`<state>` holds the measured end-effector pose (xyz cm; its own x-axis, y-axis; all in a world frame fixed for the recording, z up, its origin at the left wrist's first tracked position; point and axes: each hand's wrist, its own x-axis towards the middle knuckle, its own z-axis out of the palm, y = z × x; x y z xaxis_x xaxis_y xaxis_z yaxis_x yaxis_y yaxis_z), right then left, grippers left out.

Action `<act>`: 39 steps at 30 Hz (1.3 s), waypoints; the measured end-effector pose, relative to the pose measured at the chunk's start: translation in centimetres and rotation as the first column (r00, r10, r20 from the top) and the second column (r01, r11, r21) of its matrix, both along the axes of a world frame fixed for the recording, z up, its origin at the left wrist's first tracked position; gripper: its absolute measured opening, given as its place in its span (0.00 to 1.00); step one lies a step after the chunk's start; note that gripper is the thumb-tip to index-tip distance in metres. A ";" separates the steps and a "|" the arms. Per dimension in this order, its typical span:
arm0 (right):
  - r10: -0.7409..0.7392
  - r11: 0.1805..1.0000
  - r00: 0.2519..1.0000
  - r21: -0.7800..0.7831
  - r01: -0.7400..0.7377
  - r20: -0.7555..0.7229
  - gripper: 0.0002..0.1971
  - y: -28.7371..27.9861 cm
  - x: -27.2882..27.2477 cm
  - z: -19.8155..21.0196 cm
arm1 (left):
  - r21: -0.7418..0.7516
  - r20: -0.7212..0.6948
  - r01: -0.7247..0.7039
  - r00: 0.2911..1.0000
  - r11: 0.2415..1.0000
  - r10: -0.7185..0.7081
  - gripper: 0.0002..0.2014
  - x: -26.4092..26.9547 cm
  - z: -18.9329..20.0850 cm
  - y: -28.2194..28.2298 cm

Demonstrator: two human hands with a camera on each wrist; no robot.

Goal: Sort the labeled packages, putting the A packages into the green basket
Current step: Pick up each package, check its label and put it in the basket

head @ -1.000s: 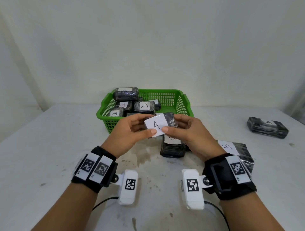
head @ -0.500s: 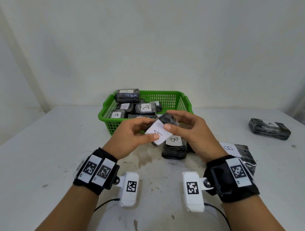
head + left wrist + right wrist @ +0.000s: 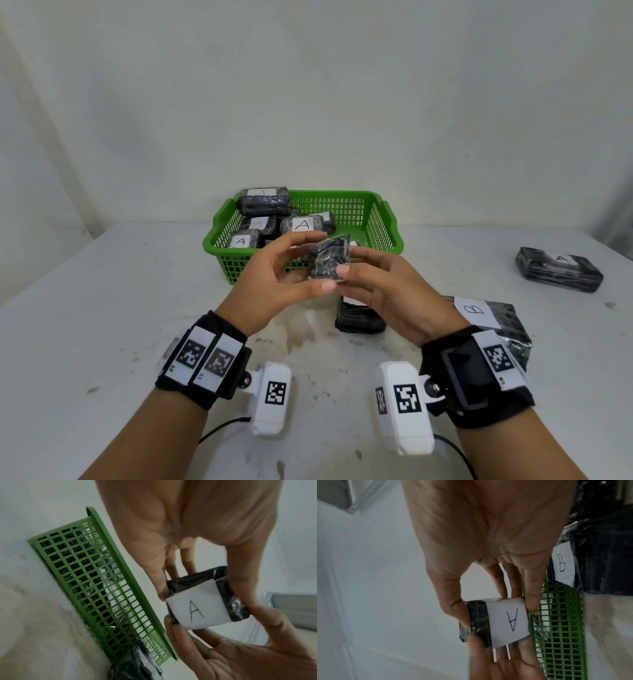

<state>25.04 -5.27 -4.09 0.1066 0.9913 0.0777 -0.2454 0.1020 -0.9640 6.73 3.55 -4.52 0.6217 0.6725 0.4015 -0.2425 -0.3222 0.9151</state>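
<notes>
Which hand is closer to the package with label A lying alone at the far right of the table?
The right hand. It is nearer to that lone A package, though apart from it, gripping the held package. The left hand is farther, across that held package.

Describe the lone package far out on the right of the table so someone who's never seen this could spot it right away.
Start at the green plastic mesh basket at the back of the white table, then look far right toward the table's edge. There lies a long black plastic-wrapped package with a white label marked A. Unlike the other loose packages, it sits alone, well away from both hands.
</notes>
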 end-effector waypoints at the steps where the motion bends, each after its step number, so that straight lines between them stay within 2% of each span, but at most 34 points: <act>1: -0.023 1.000 0.999 0.005 0.023 0.024 0.29 0.0 0.0 -0.1 | -0.033 -0.012 0.022 1.000 0.999 -0.023 0.29 0.0 0.0 0.0; 4: -0.069 0.998 0.993 -0.003 0.070 0.101 0.25 0.0 0.1 -0.3 | -0.119 -0.061 0.021 0.998 0.993 -0.028 0.24 0.1 0.0 0.1; 7: -0.051 0.999 0.985 -0.006 0.052 0.163 0.29 0.0 0.2 -0.4 | -0.039 -0.106 -0.084 0.991 0.996 0.080 0.14 0.3 0.0 0.2; 10: -0.074 0.997 0.976 0.034 0.069 0.203 0.24 0.0 -0.2 -0.4 | -0.012 -0.098 -0.112 0.989 0.994 0.110 0.16 0.2 0.1 0.2; 13: -0.169 0.985 0.963 0.066 0.158 0.210 0.19 0.1 -0.3 -0.5 | -0.111 -0.081 -0.031 0.996 0.993 0.022 0.25 0.0 0.0 0.2; 15: -0.191 0.982 0.957 0.060 0.182 0.221 0.17 0.2 -0.2 -0.6 | -0.162 -0.100 -0.036 0.995 0.986 0.019 0.30 0.2 -0.1 0.2; 16: -0.179 0.984 0.955 0.051 0.172 0.237 0.18 0.2 -0.1 -0.6 | -0.158 -0.109 -0.065 0.993 0.985 0.048 0.29 0.3 -0.2 0.1; 18: -0.141 0.990 0.954 0.019 0.141 0.265 0.26 0.3 0.0 -0.8 | -0.104 -0.130 -0.128 0.985 0.986 0.115 0.23 0.5 -0.2 0.0; 20: -0.138 0.990 0.953 0.006 0.141 0.272 0.33 0.6 0.0 -1.0 | -0.070 -0.144 -0.123 0.983 0.990 0.112 0.22 0.3 -0.2 0.0; 23: -0.182 0.983 0.935 0.049 0.175 0.305 0.29 0.4 0.0 -0.9 | -0.113 -0.135 -0.018 0.991 0.993 0.003 0.28 -0.1 -0.1 0.0; 26: -0.185 0.983 0.933 0.056 0.176 0.308 0.25 0.2 0.1 -0.7 | -0.091 -0.142 -0.042 0.990 0.995 0.029 0.26 0.2 0.0 -0.1; 28: -0.136 0.991 0.942 0.044 0.129 0.306 0.30 0.3 0.0 -0.8 | -0.064 -0.148 -0.093 0.986 0.994 0.083 0.22 0.2 0.0 0.0; 30: -0.110 0.994 0.942 0.029 0.106 0.316 0.37 0.5 0.0 -1.0 | -0.103 -0.139 -0.079 0.988 0.992 0.064 0.23 -0.1 0.2 0.2; 33: -0.157 0.988 0.934 0.066 0.143 0.322 0.34 0.3 0.0 -0.8 | -0.160 -0.121 -0.001 0.993 0.987 -0.019 0.29 -0.5 0.2 0.3; 37: -0.122 0.992 0.949 0.076 0.104 0.291 0.35 0.1 0.1 -0.6 | -0.059 -0.128 -0.077 0.989 0.995 0.069 0.28 -0.2 0.4 0.0; 39: -0.124 0.991 0.949 0.077 0.106 0.289 0.33 0.1 0.0 -0.6 | -0.047 -0.132 -0.056 0.990 0.997 0.050 0.30 -0.4 0.5 0.0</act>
